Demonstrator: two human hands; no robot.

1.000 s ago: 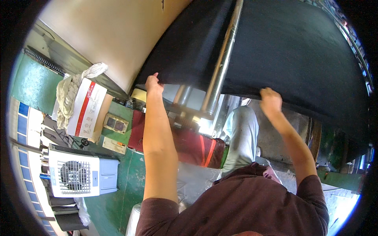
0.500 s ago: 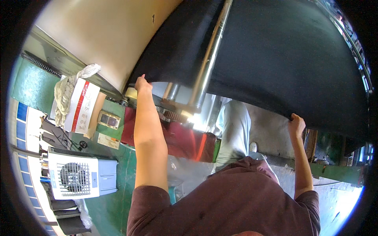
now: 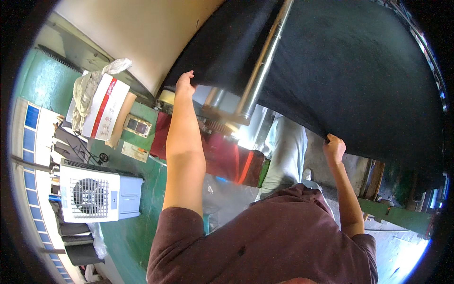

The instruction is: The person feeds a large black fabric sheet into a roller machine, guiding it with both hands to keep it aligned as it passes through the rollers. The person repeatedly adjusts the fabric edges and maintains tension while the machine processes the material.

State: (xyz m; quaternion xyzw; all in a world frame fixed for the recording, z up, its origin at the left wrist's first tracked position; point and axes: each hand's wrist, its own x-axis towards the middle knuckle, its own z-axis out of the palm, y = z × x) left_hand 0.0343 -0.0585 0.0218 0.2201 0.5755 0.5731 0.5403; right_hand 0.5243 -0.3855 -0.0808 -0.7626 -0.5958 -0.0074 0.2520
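A wide black sheet (image 3: 359,75), cloth-like and dark, spreads from the middle to the far right, its near edge sagging in a curve. My left hand (image 3: 186,82) is closed on that edge at the left, the arm stretched out; some fingers are hidden. Farther right, my right hand (image 3: 334,149) grips the same edge with the fingers curled round it. A shiny metal bar (image 3: 266,59) runs lengthwise over the sheet between my hands.
A large pale panel (image 3: 137,33) rises at the upper left. Beside it, a white box with a red stripe (image 3: 106,108) carries a crumpled white cloth (image 3: 90,90). An air cooler (image 3: 94,191) stands at lower left. Red machine framing (image 3: 222,158) lies below the bar.
My right hand has come inward to the left with the sheet's edge. My left hand still holds its edge at the left. The whole view has shifted slightly.
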